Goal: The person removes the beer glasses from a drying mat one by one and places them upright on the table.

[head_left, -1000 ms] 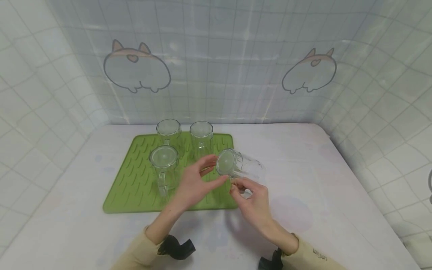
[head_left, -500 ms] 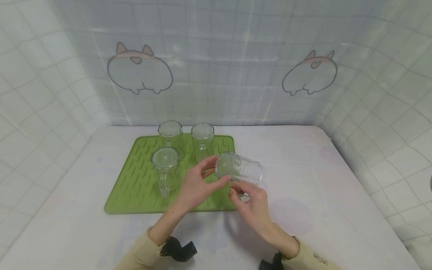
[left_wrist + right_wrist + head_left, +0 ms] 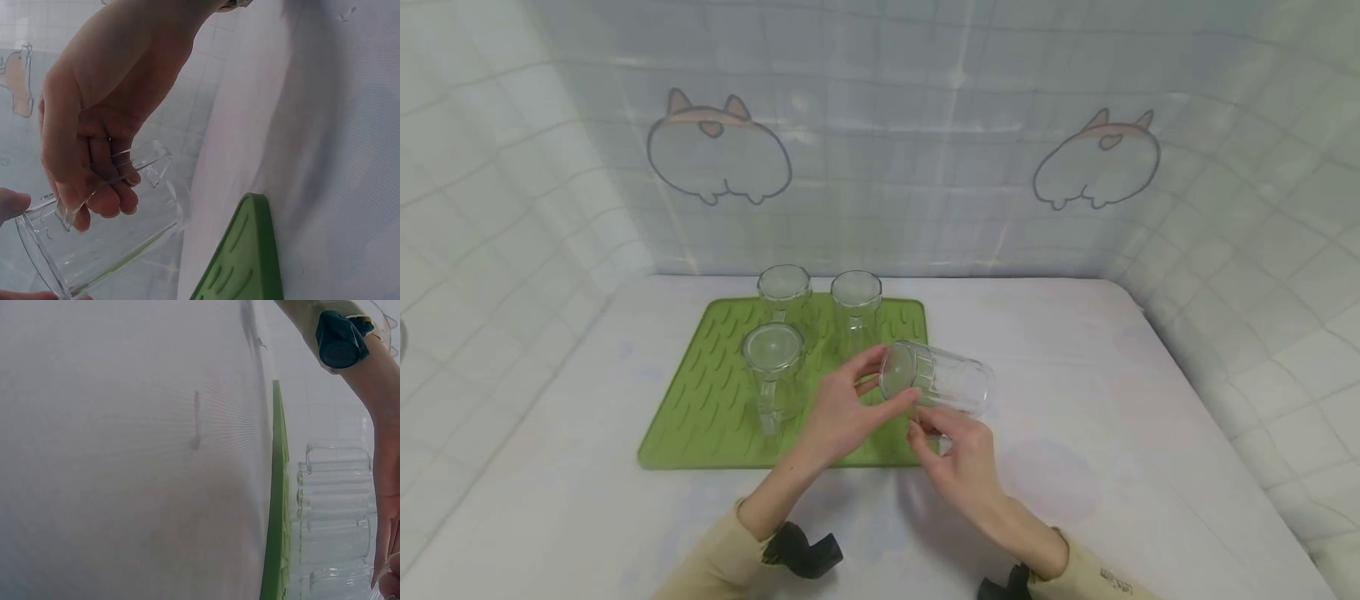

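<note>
A clear glass mug point(image 3: 951, 382) is held in the air on its side above the right edge of the green ridged mat point(image 3: 700, 417). Its round base faces left, towards my left hand point(image 3: 842, 412), whose fingers and thumb hold the base from both sides. My right hand point(image 3: 962, 454) pinches the handle from below. Seen from the left wrist, the curled fingers of the right hand point(image 3: 119, 106) go round the handle, while only fingertips of the left hand point(image 3: 12, 205) show at the base. In the right wrist view, the left hand point(image 3: 387, 469) is partly cut off.
On the mat stand three more glass mugs: a front one point(image 3: 773, 354), a back left one point(image 3: 785, 287) and a back right one point(image 3: 856, 292). The white table point(image 3: 1075, 375) is bounded by tile-patterned walls with cartoon drawings.
The held mug has turned and dipped slightly, and the right hand has shifted a little at the handle. The left hand keeps its hold; the standing mugs stay in place on the mat.
</note>
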Tool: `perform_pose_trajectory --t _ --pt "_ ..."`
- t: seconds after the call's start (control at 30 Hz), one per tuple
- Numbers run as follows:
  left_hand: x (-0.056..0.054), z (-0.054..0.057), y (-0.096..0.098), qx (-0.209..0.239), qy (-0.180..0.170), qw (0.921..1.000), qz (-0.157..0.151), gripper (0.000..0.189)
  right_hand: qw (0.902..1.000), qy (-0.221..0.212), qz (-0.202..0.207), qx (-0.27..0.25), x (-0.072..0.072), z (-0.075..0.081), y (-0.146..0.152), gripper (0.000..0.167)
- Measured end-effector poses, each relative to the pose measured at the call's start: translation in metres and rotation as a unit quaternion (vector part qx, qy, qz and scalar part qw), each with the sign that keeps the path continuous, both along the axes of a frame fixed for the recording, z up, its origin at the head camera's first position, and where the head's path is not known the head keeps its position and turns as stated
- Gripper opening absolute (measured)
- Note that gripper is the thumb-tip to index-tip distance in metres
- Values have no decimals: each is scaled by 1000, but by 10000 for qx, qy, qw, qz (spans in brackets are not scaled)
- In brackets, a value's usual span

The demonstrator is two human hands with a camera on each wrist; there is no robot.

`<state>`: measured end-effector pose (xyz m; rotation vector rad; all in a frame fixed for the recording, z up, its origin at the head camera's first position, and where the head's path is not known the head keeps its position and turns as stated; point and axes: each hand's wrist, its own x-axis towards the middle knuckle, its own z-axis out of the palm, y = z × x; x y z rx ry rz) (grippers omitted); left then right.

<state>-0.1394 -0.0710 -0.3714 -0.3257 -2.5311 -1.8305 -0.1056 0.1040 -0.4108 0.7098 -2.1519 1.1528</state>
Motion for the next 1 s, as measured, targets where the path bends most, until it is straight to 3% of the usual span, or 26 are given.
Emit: perform_pose_trajectory --t 0.37,0.63,1.0 --pt "0 -1 3 -74 -358 9991 201 86 9994 47 2 351 3 -1 1 18" --pt "-1 -6 1 139 -206 9994 257 81 9983 187 11 545 1 -4 -2 17" --pt "-1 -7 0 166 -67 9993 327 74 9974 33 -6 721 2 -2 -3 17"
